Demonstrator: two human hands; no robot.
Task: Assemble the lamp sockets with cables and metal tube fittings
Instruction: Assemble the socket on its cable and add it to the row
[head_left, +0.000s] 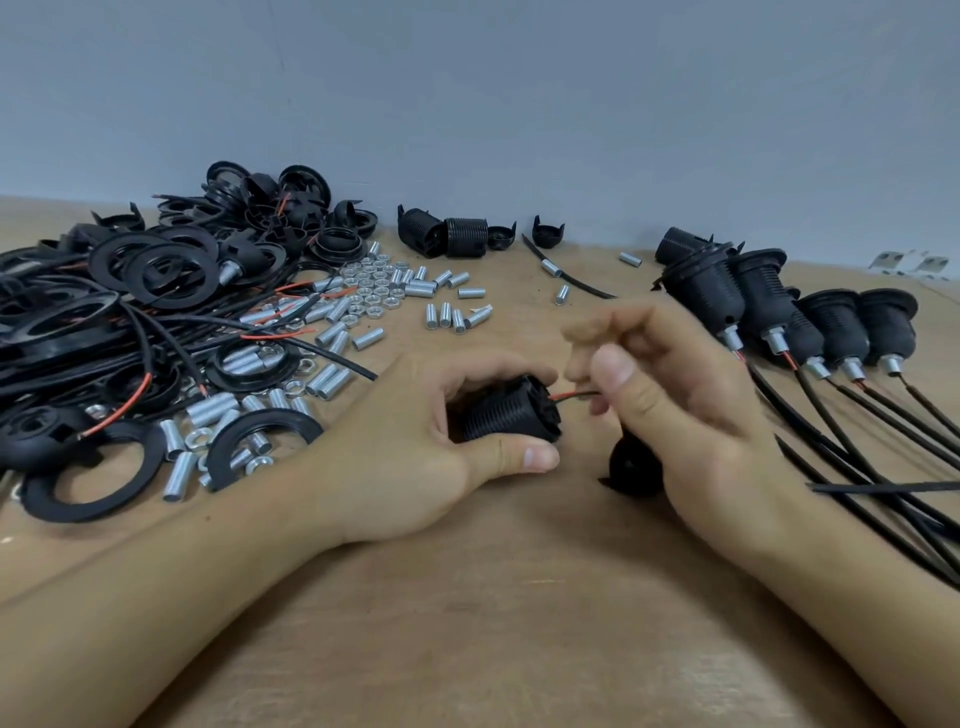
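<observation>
Behind the wooden table (467, 623) stands a plain grey-blue wall (519, 78). At the middle of the table the left hand (415, 447) grips a black threaded lamp socket (511, 413), its fingers curled over the top and its thumb pressed below the body. From the right end of this socket come thin red and black wires (571, 396). The right hand (685, 410) is just beside it, and its thumb and bent fingers pinch these wires; the fingertips are blurred. Under the right palm lies a black socket cap (631, 467), partly hidden. On the left side is a big heap of black rings and cables (130, 322), mixed with short metal tubes (332, 338) and a group of hex nuts (371, 288). Near the wall lie two loose socket bodies (447, 236) and a small black cap (548, 232). On the right, five finished sockets (789, 317) lie in a row, each with a metal tube fitting at the end, and their black cables (872, 457) run toward the near right edge.
</observation>
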